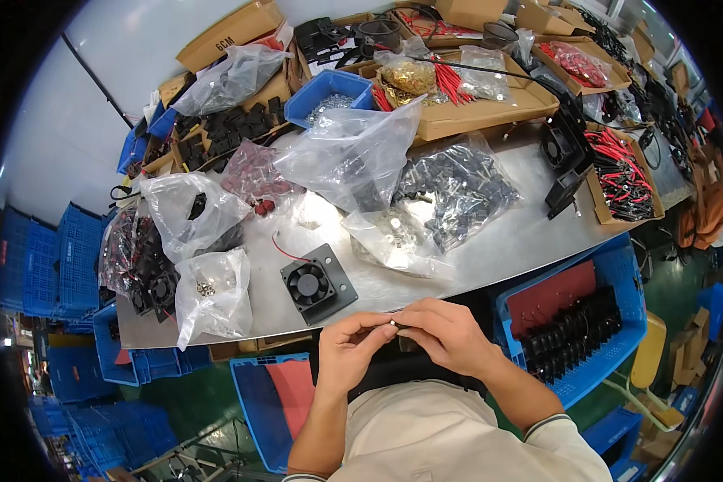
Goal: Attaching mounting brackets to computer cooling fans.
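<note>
Close together at the table's front edge, my left hand (352,347) and my right hand (446,336) pinch a tiny light-coloured part (393,323) between their fingertips. It is too small to tell its kind. Just left of them on the metal table lies a black cooling fan (308,286) on a dark square plate (341,287) with holes; a red wire (289,251) runs from its far side. A clear bag of small metal parts (206,287) lies left of the fan. Beyond my hands is another clear bag (398,238) with small pale pieces.
A large bag of dark-and-metal fittings (462,189) lies mid-table. At the back stand a blue bin (327,87) and a cardboard tray (490,112). A black fan assembly (564,157) stands at right, beside a box of red and black leads (621,175). Blue crates (636,317) flank me below table height.
</note>
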A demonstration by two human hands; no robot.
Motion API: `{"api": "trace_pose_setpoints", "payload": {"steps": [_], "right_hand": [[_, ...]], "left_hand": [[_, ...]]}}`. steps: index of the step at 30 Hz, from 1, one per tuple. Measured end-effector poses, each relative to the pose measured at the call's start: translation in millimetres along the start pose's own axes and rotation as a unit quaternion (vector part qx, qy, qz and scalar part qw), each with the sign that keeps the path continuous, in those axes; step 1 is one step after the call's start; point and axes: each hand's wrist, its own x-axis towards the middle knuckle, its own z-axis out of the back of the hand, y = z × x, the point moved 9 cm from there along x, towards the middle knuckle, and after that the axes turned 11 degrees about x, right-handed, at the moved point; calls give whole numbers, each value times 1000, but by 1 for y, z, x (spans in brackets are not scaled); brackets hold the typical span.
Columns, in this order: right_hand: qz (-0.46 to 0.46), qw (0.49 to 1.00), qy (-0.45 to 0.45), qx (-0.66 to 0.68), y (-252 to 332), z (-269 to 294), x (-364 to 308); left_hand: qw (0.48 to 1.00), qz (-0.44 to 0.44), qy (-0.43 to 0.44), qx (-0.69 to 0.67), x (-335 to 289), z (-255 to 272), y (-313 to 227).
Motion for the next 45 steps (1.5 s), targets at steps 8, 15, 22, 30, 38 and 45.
{"api": "trace_pose_setpoints", "payload": {"steps": [8, 15, 22, 30, 38, 45], "right_hand": [[-75, 997, -16, 8, -16, 4, 0], [-127, 988, -69, 60, -35, 16, -5], [-206, 932, -133, 267, -78, 14, -22], [-204, 908, -131, 342, -88, 12, -26], [-207, 904, -124, 352, -90, 15, -27], [-215, 904, -126, 347, -88, 12, -26]], "left_hand": [[981, -61, 11, 184, 7, -4, -34], [853, -324, 9, 409, 28, -12, -141], [714, -301, 96, 626, 170, -43, -220], [519, -173, 167, 820, 239, -39, -117], [544, -166, 109, 815, 218, -45, -118], [516, -197, 175, 815, 217, -34, -110]]}}
